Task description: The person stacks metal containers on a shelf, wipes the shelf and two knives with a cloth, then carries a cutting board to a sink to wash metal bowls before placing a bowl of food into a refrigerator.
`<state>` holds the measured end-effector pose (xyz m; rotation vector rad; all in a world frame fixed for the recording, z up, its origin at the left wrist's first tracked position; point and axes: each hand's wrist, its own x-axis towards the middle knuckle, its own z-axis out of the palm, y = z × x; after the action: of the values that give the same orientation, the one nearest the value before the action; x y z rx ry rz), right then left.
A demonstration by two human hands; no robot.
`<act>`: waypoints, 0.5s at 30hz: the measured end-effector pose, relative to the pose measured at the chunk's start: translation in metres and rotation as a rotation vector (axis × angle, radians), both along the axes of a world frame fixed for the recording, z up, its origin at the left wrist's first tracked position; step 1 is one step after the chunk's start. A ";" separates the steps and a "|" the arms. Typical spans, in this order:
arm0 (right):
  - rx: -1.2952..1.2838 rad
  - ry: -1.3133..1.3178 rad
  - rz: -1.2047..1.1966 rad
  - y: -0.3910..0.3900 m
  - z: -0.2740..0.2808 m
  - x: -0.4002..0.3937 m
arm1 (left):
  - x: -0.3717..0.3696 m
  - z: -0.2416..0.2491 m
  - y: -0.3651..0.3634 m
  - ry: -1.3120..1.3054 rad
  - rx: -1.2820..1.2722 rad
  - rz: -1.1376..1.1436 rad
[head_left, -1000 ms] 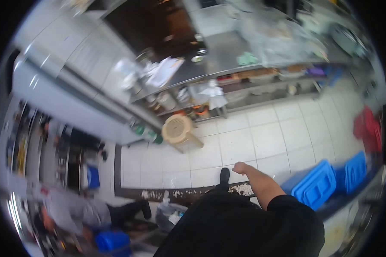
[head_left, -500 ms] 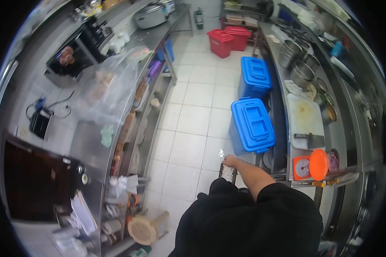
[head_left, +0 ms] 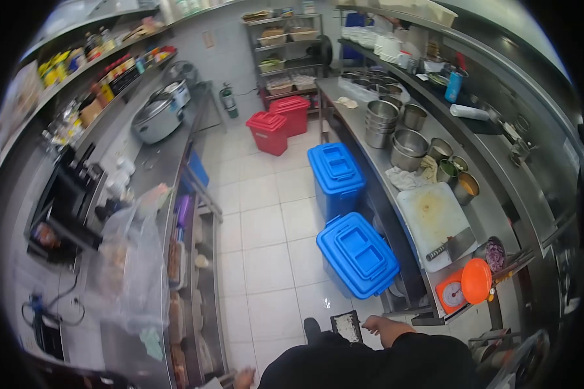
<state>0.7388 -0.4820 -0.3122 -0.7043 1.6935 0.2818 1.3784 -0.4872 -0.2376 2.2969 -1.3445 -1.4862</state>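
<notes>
Low in front of my body is a small black-rimmed tray (head_left: 346, 326) with white material in it. My right hand (head_left: 374, 325) is at its right edge, fingers curled and closed on that edge. The white material is too small to identify. My left hand (head_left: 244, 378) is at the bottom edge of the view, beside the left counter's lower end. It is partly cut off and blurred, so its grip does not show. A dark shoe (head_left: 312, 329) is left of the tray. A small bright white patch (head_left: 327, 303) shows on the tiles just beyond.
Two blue lidded bins (head_left: 360, 255) stand along the right counter, with red bins (head_left: 268, 133) farther back. On the right counter are a cutting board (head_left: 435, 217), a cleaver (head_left: 459, 244), an orange scale (head_left: 451, 293) and metal pots (head_left: 409, 148). Plastic bags (head_left: 133, 266) lie on the left counter.
My view has tilted up and shifted, showing more shelves. My right hand now sits to the tray's right instead of above it, and the tray shows more broadly. My left hand has come into view.
</notes>
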 end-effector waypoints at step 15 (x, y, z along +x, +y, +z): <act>-0.382 0.003 -0.246 -0.264 0.063 0.005 | -0.016 0.020 -0.272 0.114 0.341 0.552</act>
<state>0.7443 -0.7462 -0.2494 -0.7608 1.8357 -0.2199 1.3620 -0.7594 -0.2178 2.4368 -0.3853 -1.6928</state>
